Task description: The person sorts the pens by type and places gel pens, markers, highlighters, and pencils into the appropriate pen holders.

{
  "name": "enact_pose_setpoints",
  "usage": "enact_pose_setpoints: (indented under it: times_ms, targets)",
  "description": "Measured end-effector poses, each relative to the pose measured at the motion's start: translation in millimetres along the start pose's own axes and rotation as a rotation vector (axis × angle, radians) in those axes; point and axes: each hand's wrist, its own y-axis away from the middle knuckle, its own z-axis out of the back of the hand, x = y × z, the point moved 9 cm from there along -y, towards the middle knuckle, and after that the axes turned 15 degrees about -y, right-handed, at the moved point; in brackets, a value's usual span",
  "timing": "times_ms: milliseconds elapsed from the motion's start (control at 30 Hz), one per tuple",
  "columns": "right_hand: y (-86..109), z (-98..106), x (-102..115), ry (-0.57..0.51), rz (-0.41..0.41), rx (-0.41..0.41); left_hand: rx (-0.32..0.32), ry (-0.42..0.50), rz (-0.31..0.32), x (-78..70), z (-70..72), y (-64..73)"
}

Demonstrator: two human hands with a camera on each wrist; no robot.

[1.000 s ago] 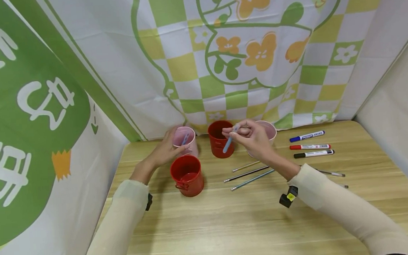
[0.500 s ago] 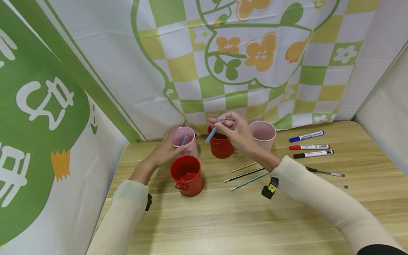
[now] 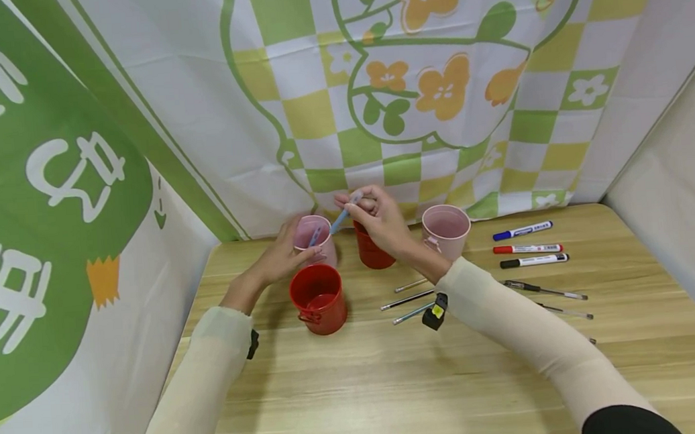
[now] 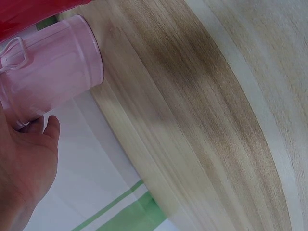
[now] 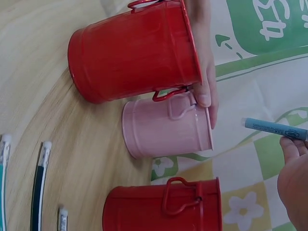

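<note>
My left hand [image 3: 274, 257] holds the left pink bucket [image 3: 329, 250] by its rim, thumb on the near side and fingers at the far side. Inside that bucket leans a slim blue item [image 3: 315, 235]. Between the thumb and fingers of my right hand [image 3: 386, 224] is a light blue pen-like stick [image 5: 274, 127] with a printed label and a pale end. In the head view its lower end points at the pink bucket's right rim. A red bucket [image 3: 329, 318] stands in front of the pink one. Behind my right hand, another red bucket [image 3: 374, 254] is partly covered.
A second pink bucket [image 3: 454, 233] stands to the right. Blue [image 3: 523, 231], red [image 3: 528, 249] and black [image 3: 534, 261] markers lie at the back right. Pencils [image 3: 408, 299] and pens [image 3: 549, 291] lie on the table under and beside my right forearm.
My right hand has moved left with the blue stick, from in front of the right pink bucket, past the back red bucket, to the left pink bucket's rim. My left hand stays put.
</note>
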Motion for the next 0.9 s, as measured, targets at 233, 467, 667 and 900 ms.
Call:
enact_pose_setpoints:
  times_ms: [233,467,667,900]
  targets:
    - [-2.9,-8.6,-8.1,0.088,-0.018,-0.003,-0.01,0.014,-0.021,-2.3,0.9,-0.8]
    - [-1.5,-18.6,-10.6,0.156,-0.075,-0.007,-0.008,-0.003,-0.016,-2.6,0.7,-0.6]
    - [0.0,-21.8,-19.2,0.207,-0.103,0.0,-0.003,0.004,-0.03,-2.7,0.3,-0.7]
    - [-0.5,-23.7,-26.1,0.314,-0.097,-0.016,0.005,0.028,-0.026,-2.8,-0.2,-0.3]
